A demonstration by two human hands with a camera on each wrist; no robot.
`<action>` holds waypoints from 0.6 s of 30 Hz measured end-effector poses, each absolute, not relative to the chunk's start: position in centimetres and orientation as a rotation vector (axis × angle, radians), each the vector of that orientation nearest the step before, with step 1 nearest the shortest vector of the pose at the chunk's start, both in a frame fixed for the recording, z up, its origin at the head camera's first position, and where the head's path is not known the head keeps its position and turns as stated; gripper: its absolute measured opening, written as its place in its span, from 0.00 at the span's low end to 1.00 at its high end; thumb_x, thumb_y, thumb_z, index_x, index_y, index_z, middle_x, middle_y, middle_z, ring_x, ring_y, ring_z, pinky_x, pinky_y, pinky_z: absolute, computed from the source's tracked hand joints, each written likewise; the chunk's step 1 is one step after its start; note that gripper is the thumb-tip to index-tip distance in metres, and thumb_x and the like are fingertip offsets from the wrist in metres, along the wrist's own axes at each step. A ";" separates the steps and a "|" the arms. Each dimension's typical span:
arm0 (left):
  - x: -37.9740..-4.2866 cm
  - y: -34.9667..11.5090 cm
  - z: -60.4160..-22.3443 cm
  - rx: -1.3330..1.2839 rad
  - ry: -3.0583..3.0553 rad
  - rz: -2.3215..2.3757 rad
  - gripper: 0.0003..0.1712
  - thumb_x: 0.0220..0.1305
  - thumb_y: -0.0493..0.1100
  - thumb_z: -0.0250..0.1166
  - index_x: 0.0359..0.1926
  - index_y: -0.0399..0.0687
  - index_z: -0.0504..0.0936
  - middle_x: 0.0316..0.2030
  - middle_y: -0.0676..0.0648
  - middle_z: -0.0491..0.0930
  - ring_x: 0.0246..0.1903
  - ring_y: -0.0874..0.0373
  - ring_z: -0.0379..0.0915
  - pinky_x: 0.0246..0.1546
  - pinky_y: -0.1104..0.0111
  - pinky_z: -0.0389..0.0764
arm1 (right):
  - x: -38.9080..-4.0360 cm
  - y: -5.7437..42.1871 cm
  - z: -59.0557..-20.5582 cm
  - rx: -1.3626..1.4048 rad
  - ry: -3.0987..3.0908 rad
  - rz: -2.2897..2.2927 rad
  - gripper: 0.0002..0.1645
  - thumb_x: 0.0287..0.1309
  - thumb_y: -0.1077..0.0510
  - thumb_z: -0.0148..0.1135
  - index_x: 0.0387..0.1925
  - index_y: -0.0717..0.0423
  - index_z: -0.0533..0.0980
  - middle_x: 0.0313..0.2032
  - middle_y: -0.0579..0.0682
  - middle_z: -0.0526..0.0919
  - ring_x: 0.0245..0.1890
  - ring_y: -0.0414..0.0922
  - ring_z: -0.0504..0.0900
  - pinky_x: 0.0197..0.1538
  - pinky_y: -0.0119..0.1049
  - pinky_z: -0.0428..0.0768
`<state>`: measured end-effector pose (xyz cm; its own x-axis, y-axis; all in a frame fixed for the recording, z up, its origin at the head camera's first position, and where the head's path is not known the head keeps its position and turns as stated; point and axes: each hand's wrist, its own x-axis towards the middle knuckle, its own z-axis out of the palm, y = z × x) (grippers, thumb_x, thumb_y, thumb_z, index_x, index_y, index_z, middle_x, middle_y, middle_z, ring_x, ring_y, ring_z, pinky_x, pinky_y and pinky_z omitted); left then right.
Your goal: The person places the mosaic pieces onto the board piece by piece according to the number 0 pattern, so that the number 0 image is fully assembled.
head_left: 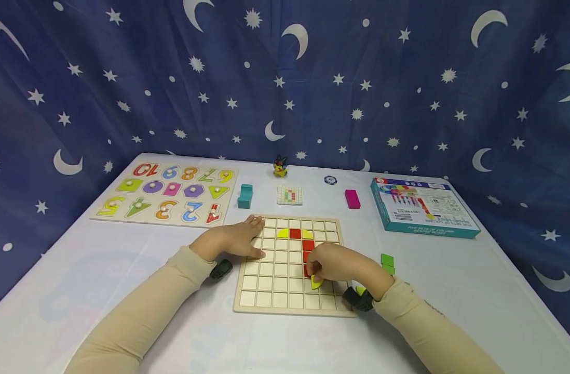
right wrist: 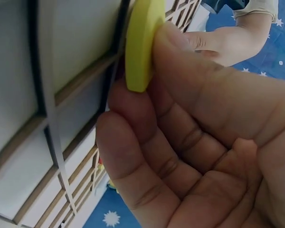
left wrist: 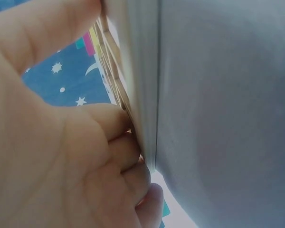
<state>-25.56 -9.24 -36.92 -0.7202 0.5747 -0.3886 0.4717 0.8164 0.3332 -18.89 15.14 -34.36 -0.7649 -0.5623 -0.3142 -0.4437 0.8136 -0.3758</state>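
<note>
A wooden grid board lies on the white table. On it are several red square tiles, mostly in one column, and a yellow curved-edge tile at each side of the top red one. My right hand pinches another yellow curved-edge tile between thumb and fingers, close over the grid just below the red column. My left hand rests with spread fingers on the board's left edge; in the left wrist view its thumb and fingers lie along the rim.
Green square tiles and a yellow tile lie by my right wrist. Behind the board are a pattern card, teal block, magenta block, poker chip and toy figure. A number puzzle lies left, a box right.
</note>
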 end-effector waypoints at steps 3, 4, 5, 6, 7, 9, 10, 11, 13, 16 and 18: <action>-25.6 -9.3 -36.8 0.783 2.507 0.304 0.51 0.62 0.58 0.56 0.71 0.35 0.40 0.72 0.38 0.35 0.71 0.46 0.25 0.70 0.55 0.39 | -18.9 15.1 -34.4 -0.752 2.576 -0.400 0.08 0.47 0.65 0.68 0.23 0.50 0.78 0.21 0.41 0.74 0.27 0.40 0.71 0.34 0.32 0.72; -25.5 -9.3 -36.7 0.784 2.503 0.307 0.51 0.62 0.58 0.56 0.70 0.34 0.40 0.72 0.38 0.35 0.71 0.46 0.25 0.70 0.55 0.39 | -18.9 15.1 -34.5 -0.751 2.574 -0.399 0.08 0.47 0.65 0.68 0.22 0.50 0.78 0.21 0.41 0.74 0.27 0.40 0.71 0.33 0.32 0.72; -25.5 -9.3 -36.6 0.785 2.499 0.308 0.51 0.62 0.58 0.56 0.70 0.34 0.40 0.72 0.38 0.34 0.71 0.46 0.25 0.70 0.55 0.38 | -18.9 15.1 -34.5 -0.755 2.574 -0.404 0.08 0.47 0.65 0.68 0.22 0.50 0.78 0.21 0.41 0.74 0.27 0.40 0.71 0.33 0.32 0.72; -25.5 -9.3 -36.5 0.789 2.496 0.315 0.52 0.61 0.59 0.56 0.70 0.34 0.40 0.71 0.38 0.35 0.71 0.46 0.25 0.70 0.54 0.38 | -18.9 15.2 -34.6 -0.753 2.573 -0.408 0.08 0.47 0.65 0.68 0.22 0.50 0.78 0.21 0.41 0.74 0.27 0.40 0.71 0.33 0.32 0.72; -25.5 -9.3 -36.4 0.792 2.496 0.316 0.52 0.61 0.59 0.56 0.70 0.33 0.40 0.71 0.37 0.35 0.71 0.46 0.24 0.70 0.54 0.38 | -19.0 15.2 -34.5 -0.750 2.573 -0.413 0.08 0.47 0.65 0.68 0.22 0.49 0.78 0.21 0.41 0.74 0.27 0.40 0.71 0.33 0.32 0.72; -25.5 -9.3 -36.2 0.797 2.498 0.312 0.52 0.61 0.59 0.57 0.70 0.33 0.40 0.71 0.37 0.34 0.71 0.46 0.24 0.70 0.54 0.37 | -19.0 15.2 -34.5 -0.746 2.578 -0.414 0.08 0.47 0.64 0.68 0.22 0.49 0.78 0.21 0.41 0.74 0.27 0.40 0.71 0.34 0.33 0.72; -25.5 -9.2 -36.2 0.796 2.500 0.304 0.52 0.61 0.59 0.56 0.70 0.33 0.39 0.71 0.37 0.34 0.71 0.46 0.24 0.70 0.55 0.37 | -19.1 15.2 -34.5 -0.743 2.580 -0.415 0.08 0.47 0.64 0.68 0.22 0.50 0.78 0.21 0.41 0.74 0.27 0.41 0.71 0.34 0.33 0.72; -25.6 -9.2 -36.2 0.796 2.501 0.298 0.52 0.61 0.59 0.56 0.70 0.33 0.39 0.71 0.37 0.34 0.71 0.46 0.23 0.70 0.55 0.37 | -19.1 15.2 -34.5 -0.738 2.579 -0.418 0.08 0.47 0.64 0.68 0.22 0.50 0.78 0.22 0.42 0.74 0.27 0.41 0.71 0.34 0.33 0.72; -25.7 -9.2 -36.4 0.794 2.503 0.276 0.52 0.62 0.59 0.56 0.70 0.34 0.39 0.71 0.38 0.34 0.71 0.46 0.23 0.70 0.56 0.37 | -19.1 15.2 -34.5 -0.733 2.579 -0.411 0.08 0.47 0.64 0.68 0.22 0.50 0.78 0.21 0.42 0.74 0.27 0.41 0.71 0.34 0.33 0.72; -25.8 -9.3 -36.8 0.787 2.505 0.259 0.51 0.62 0.59 0.56 0.70 0.34 0.39 0.71 0.39 0.33 0.71 0.46 0.23 0.70 0.55 0.38 | -19.0 15.2 -34.5 -0.731 2.576 -0.413 0.08 0.47 0.64 0.68 0.22 0.50 0.78 0.21 0.42 0.74 0.27 0.41 0.71 0.34 0.33 0.72; -25.9 -9.2 -36.9 0.787 2.509 0.252 0.51 0.62 0.59 0.56 0.70 0.34 0.39 0.71 0.38 0.34 0.71 0.46 0.24 0.70 0.55 0.38 | -19.0 15.1 -34.6 -0.738 2.574 -0.419 0.08 0.47 0.64 0.68 0.22 0.50 0.78 0.21 0.41 0.74 0.26 0.40 0.71 0.34 0.33 0.72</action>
